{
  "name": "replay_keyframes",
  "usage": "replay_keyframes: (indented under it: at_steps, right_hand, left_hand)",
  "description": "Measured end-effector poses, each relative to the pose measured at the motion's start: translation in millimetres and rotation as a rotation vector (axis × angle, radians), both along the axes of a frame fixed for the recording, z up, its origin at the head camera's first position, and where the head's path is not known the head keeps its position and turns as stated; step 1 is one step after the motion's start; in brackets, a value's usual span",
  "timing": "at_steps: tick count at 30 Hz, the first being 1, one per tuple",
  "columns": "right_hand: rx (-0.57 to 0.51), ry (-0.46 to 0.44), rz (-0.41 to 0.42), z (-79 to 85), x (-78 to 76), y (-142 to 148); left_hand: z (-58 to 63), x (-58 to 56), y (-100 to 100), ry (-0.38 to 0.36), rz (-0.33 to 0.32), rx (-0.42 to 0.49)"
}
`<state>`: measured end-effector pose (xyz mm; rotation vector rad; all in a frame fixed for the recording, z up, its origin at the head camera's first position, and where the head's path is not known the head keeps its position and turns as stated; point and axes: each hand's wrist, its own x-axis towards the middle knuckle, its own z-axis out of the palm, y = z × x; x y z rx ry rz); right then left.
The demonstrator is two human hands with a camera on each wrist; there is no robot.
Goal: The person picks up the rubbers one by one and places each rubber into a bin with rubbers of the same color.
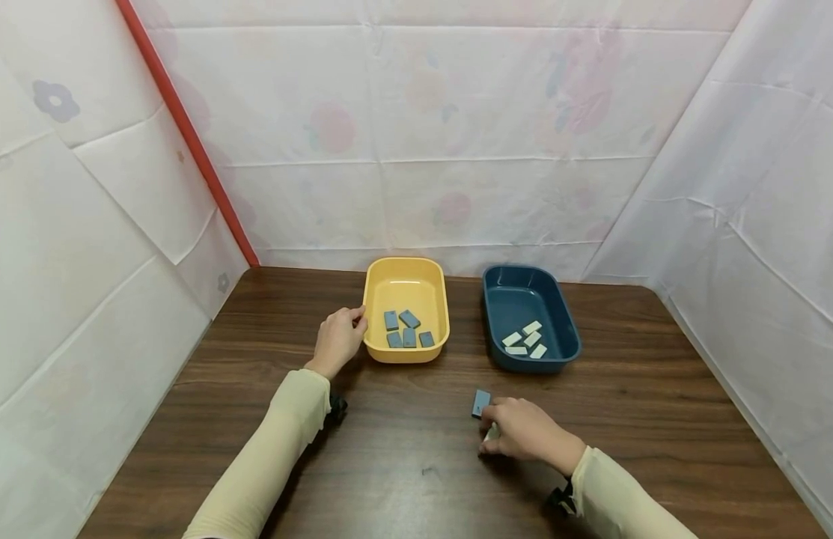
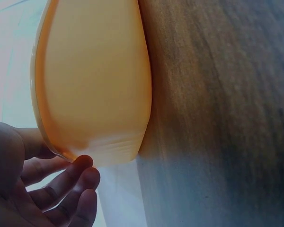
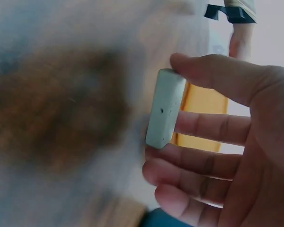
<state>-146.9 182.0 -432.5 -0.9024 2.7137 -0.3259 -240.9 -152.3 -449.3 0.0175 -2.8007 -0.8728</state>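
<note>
My left hand (image 1: 338, 340) holds the left rim of a yellow tray (image 1: 406, 358); the left wrist view shows thumb and fingers at the edge of that tray (image 2: 94, 85). Several blue-grey rectangular blocks (image 1: 409, 337) lie inside it. Lower right, my right hand (image 1: 524, 430) pinches a small pale green-white block (image 3: 165, 109) between thumb and fingers, mostly hidden by the hand in the head view. Just beyond its fingertips, a single blue-grey block (image 1: 480, 403) lies on the table.
To the right of the yellow tray stands a dark blue tray (image 1: 566, 322) with several whitish blocks (image 1: 532, 339) in it. Both sit near the back of the brown wooden table (image 1: 254, 449). White patterned sheets (image 1: 456, 112) hang behind and at both sides, with a red strip (image 1: 187, 135) at left.
</note>
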Motion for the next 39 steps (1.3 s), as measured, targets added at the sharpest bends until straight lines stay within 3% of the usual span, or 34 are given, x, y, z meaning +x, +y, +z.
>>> replay_keyframes:
  at_steps: [7, 14, 24, 39]
  right_hand:
    - [-0.104, 0.032, -0.017, 14.5, -12.5, 7]
    - [-0.117, 0.063, -0.047, 28.0, -21.1, 12]
    - [-0.148, 0.158, -0.009, 48.0, -34.8, 18]
    - [-0.164, 0.177, -0.056, 66.6, -59.5, 34]
  left_hand:
    - [-0.2, 0.4, 0, 0.003, 0.005, 0.012]
    - [-0.1, 0.4, 0, -0.003, 0.007, 0.018]
    - [0.3, 0.0, 0, -0.007, -0.001, 0.017]
    - [1.7, -1.1, 0, -0.016, 0.001, 0.012]
